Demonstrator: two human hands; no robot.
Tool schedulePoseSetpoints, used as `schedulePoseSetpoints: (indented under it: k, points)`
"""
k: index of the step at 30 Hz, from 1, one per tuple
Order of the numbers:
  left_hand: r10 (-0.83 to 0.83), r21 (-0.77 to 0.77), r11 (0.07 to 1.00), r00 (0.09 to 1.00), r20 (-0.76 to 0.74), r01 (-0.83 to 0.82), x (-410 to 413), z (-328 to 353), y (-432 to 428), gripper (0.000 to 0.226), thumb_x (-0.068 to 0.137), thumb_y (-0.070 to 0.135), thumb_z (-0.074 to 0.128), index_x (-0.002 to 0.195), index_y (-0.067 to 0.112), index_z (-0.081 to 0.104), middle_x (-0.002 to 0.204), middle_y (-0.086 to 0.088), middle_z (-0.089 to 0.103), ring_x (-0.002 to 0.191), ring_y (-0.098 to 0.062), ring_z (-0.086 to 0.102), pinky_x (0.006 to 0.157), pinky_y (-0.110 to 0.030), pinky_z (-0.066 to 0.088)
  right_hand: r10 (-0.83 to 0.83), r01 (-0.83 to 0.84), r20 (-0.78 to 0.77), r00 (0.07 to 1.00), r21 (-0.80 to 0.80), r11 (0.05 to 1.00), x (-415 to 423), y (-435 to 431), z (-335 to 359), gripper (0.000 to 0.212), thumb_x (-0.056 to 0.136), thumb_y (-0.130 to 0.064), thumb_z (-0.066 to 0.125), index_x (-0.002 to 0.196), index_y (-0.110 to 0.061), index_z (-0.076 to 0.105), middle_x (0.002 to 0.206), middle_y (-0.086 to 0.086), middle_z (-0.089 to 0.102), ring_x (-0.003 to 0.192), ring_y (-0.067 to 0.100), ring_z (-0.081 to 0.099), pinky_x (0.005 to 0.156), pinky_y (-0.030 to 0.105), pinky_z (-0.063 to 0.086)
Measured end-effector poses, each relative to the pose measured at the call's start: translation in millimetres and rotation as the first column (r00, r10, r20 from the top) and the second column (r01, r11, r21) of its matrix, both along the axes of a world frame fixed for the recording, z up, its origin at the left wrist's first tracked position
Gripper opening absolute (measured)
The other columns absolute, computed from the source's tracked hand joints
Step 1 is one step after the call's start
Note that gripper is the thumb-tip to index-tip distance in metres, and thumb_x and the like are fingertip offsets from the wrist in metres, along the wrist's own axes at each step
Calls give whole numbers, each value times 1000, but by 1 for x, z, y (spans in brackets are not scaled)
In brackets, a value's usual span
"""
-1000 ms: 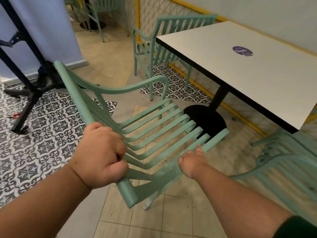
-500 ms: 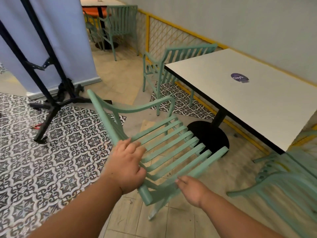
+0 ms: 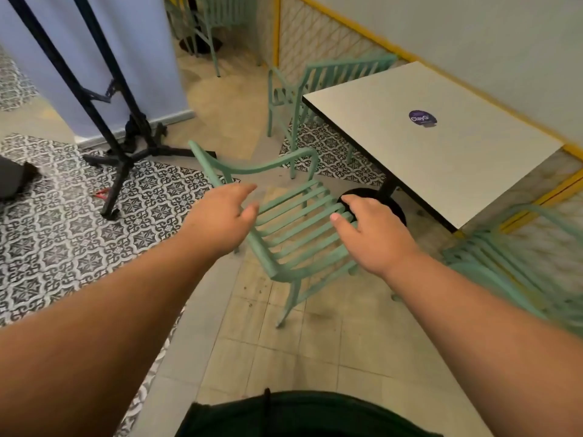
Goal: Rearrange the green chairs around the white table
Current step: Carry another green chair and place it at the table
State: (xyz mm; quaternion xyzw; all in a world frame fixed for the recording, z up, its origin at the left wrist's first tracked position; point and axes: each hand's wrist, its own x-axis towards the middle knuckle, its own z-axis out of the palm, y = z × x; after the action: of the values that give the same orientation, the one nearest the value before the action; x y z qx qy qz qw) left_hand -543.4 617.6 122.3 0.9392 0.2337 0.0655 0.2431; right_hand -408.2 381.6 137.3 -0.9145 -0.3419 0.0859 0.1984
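Observation:
A green slatted chair stands on the floor in front of me, its seat facing the white table. My left hand hovers over the chair's left side with relaxed fingers, holding nothing. Above the seat's right part, my right hand is spread with its fingers loose, also empty. A second green chair stands at the table's far end, near the wall. A third green chair is blurred at the right, by the table's near corner.
The table's black round base sits just beyond the chair. A black stand with a pale banner stands at the left on patterned tiles. More green chairs stand far back. A yellow-edged lattice fence runs along the wall.
Both hands have let go of the chair and lifted off it. The chair, tilted and held one second ago, now stands on the floor. The view has pulled back and up.

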Motion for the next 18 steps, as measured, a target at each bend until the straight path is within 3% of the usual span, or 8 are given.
schedulePoseSetpoints:
  k: [4,7,11,18]
  points:
    - [32,19,999,999,-44,-31,-8,11,3,53,103,37,45,154,21,41,155,-7,47,143,-26,41,117,-46,34,14,-14,8,1000,0,1000,2,-3,11,60,101,-51,46,149,-15,46,140,10,58,128,28,52,106,43,44]
    - [22,30,999,996,-87,-19,-12,3,9,56,103,38,46,156,23,38,158,-7,44,145,-26,38,117,-47,32,22,-23,-35,999,-43,999,3,6,1,62,100,-55,44,149,-18,46,136,10,60,122,28,56,103,45,47]
    - [51,38,998,993,-109,-48,-27,-7,33,56,101,40,48,154,26,37,156,-6,45,141,-27,43,114,-50,36,46,-53,-72,996,-111,992,-2,28,-20,68,99,-62,41,150,-18,44,141,11,58,127,31,54,104,45,46]
    - [19,71,997,990,-139,-9,-47,-23,144,58,100,42,50,155,26,37,155,-8,47,140,-29,44,112,-51,38,-42,27,-68,997,-211,977,-4,109,-43,69,98,-65,38,147,-17,47,143,13,55,127,32,53,104,48,46]
